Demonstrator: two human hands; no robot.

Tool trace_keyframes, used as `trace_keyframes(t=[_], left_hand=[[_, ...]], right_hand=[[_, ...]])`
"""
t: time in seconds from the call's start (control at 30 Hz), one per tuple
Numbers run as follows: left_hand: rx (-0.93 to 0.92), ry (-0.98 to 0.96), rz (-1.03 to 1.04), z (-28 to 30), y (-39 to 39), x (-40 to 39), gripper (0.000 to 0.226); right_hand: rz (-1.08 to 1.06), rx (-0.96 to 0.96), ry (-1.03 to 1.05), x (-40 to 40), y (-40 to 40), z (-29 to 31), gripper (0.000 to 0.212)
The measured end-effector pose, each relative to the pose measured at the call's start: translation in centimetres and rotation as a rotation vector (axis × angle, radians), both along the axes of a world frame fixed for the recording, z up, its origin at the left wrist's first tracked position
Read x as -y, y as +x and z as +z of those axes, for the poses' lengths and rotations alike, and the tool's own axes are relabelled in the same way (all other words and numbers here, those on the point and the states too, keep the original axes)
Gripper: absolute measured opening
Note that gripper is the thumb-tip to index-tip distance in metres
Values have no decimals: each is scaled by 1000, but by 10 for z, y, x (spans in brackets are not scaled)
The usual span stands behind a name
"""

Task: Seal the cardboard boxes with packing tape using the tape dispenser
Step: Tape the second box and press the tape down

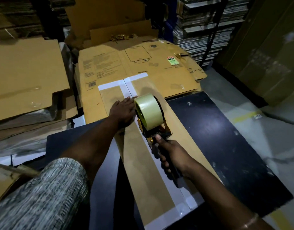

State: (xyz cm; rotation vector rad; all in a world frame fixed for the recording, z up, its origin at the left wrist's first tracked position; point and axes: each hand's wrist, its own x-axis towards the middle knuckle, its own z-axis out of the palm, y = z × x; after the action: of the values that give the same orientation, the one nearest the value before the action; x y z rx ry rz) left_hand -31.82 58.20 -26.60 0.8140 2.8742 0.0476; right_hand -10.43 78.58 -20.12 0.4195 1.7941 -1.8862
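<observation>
A long cardboard box lies with its closed flaps up on a dark table. Its centre seam runs away from me, with shiny tape strips along the near and far edges. My right hand grips the handle of a tape dispenser that carries a pale yellow tape roll and rests on the seam near the box's middle. My left hand lies flat, fingers spread, on the left flap just beside the roll.
Flattened printed cartons are piled beyond the box. More flat cardboard lies stacked at the left. Bundled sheets stand at the back right. Grey floor with a yellow line is at the right.
</observation>
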Motion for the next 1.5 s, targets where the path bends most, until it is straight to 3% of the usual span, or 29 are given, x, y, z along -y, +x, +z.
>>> trace_keyframes(t=[0.23,0.3,0.4,0.5,0.83,1.0,1.17,1.3,1.5], left_hand=[[-1,178,145,-10,2,-8,54],[-82,254,166,-8,12,-10,51],[-136,338,68,-2,43,-14,44],[-26,229,-129,-10,75,-20,49],[3,150,-92,-1,65,-20,74],[-16,49,-201,1,36,-14,56],[36,93,-84,-1,28,-19,65],[16,104,-99,-7,27,-17,53],[30,232,56,-1,61,-31,56]], right_hand=[[-38,71,-73,-20,84,-2,45],[-51,72,-88,-22,87,-3,45],[-49,65,-104,-25,83,-4,47],[-48,60,-110,-26,82,-7,46],[-53,68,-60,-19,59,-2,50],[-25,78,-49,-20,34,5,59],[-31,26,-47,-31,63,2,54],[-49,34,-71,-44,114,-6,45],[-69,49,-85,-48,124,-8,48]])
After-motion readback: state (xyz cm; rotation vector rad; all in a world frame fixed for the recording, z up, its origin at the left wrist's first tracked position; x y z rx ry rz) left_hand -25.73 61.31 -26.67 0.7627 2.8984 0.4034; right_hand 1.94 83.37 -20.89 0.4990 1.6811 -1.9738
